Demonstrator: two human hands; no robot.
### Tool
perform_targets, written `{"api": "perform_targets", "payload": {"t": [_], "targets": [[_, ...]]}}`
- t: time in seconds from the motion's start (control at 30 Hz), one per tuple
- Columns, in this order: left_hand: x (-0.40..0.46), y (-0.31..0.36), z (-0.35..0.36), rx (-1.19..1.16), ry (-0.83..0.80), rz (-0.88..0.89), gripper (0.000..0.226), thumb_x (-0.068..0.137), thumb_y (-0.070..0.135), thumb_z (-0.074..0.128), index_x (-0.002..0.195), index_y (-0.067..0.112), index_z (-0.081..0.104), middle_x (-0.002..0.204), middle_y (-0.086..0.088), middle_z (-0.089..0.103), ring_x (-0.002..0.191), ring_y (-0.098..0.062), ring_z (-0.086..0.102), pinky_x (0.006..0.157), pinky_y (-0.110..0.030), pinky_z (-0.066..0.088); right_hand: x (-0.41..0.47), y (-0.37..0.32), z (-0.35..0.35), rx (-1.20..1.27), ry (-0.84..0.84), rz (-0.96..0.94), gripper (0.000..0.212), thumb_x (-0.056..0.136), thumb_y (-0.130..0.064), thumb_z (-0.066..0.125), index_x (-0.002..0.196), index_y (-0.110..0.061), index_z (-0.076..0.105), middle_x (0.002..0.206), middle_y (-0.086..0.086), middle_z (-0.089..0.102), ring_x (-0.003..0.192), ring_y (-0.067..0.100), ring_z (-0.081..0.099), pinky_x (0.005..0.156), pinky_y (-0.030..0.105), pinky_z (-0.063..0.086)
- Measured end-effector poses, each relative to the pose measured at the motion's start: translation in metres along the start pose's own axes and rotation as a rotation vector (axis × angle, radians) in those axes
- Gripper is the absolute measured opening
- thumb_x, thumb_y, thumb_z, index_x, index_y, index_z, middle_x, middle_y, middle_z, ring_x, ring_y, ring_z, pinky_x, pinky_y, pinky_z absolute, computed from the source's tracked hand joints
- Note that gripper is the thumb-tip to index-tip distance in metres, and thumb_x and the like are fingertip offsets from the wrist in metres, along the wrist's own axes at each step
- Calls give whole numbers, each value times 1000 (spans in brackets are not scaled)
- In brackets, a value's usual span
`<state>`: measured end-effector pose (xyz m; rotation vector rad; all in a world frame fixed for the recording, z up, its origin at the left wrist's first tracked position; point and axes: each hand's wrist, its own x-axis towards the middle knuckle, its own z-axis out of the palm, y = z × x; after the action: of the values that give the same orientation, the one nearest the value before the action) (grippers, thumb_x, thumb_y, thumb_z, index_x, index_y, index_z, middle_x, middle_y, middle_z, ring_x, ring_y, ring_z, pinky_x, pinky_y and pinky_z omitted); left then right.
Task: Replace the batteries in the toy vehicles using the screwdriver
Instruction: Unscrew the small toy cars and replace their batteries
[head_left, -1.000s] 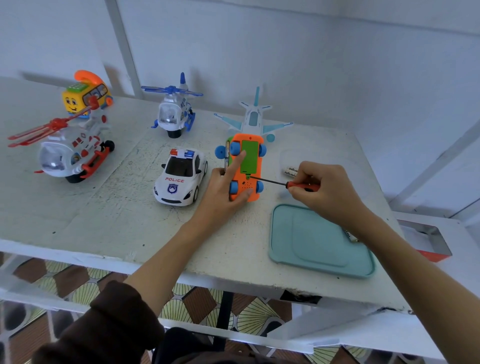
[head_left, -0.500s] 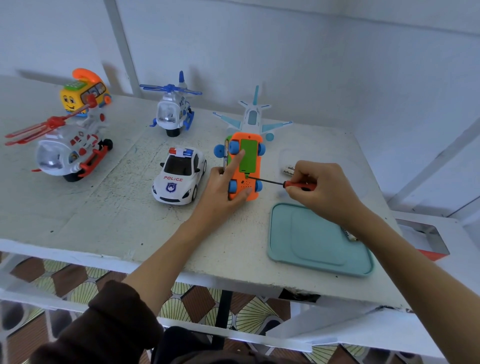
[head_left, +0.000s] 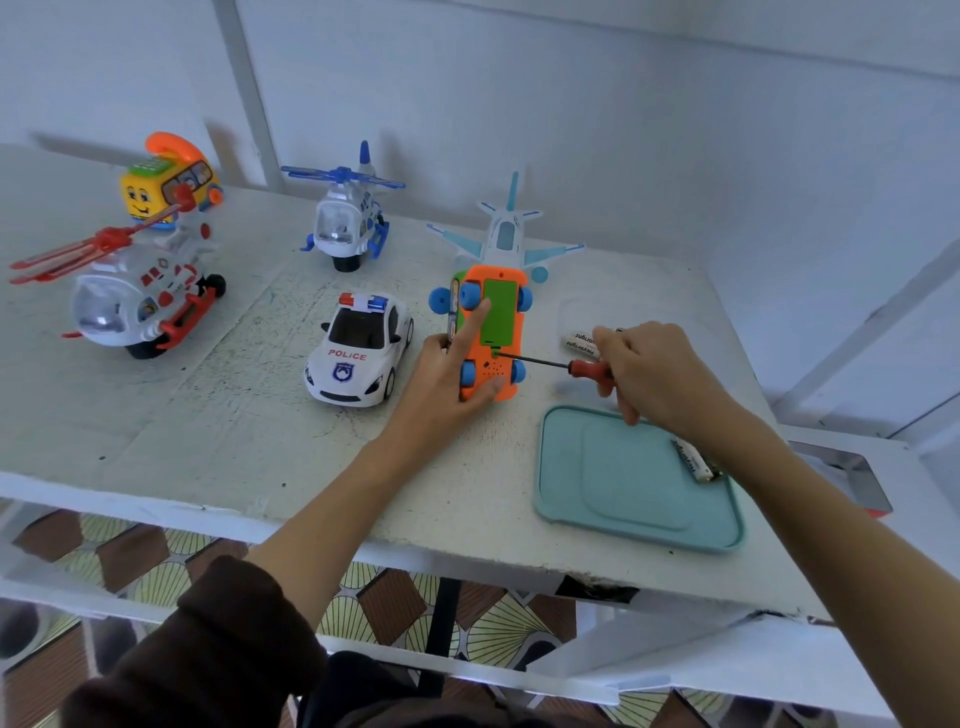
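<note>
Almost nothing has moved since the earlier frame — both hands hold the same pose, and only the camera has shifted a little.

Head view: the orange toy car (head_left: 491, 332) lies upside down on the desk (head_left: 234, 415), its long axis pointing away from the person. The left hand (head_left: 447, 374) presses it down, its grip spread, with the index finger on the green battery cover (head_left: 500, 312). The right hand (head_left: 660, 376), the nearer one to the tool, pinches the red handle of the screwdriver (head_left: 550, 362). The shaft lies almost level, pointing left, with its tip at the screw just below the cover.

Nearby are a police car (head_left: 358, 358), a teal tray (head_left: 639, 483) with a battery (head_left: 693, 460), and more batteries (head_left: 579, 343) behind the right hand — nothing seems to block the tool.
</note>
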<state>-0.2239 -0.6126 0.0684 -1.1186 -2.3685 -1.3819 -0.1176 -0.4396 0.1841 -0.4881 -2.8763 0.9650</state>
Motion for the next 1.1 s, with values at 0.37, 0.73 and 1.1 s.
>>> {"api": "perform_targets", "payload": {"t": [0.37, 0.73, 1.1], "targets": [[1, 3, 3, -21, 29, -2, 64, 91, 33, 52, 143, 29, 16, 113, -13, 45, 97, -27, 49, 86, -34, 41, -8, -8, 0, 21, 226, -358, 19, 76, -23, 73, 81, -16, 55, 69, -7, 51, 61, 12, 48, 57, 7, 35], [-1, -3, 5, -84, 11, -87, 62, 85, 54, 37, 140, 41, 12, 122, -17, 42, 110, -23, 43, 98, -33, 37, -8, -6, -7, -7, 186, -442, 13, 80, -16, 69, 89, -14, 60, 71, -2, 53, 64, 9, 50, 62, 22, 35], [-3, -3, 6, -49, 15, -74, 62, 84, 55, 37, 138, 52, 6, 112, -12, 37, 101, -25, 48, 93, -31, 38, -9, -2, -6, -13, 157, -465, 16, 80, -16, 69, 95, -14, 61, 82, 2, 54, 72, 15, 54, 66, 16, 40]]}}
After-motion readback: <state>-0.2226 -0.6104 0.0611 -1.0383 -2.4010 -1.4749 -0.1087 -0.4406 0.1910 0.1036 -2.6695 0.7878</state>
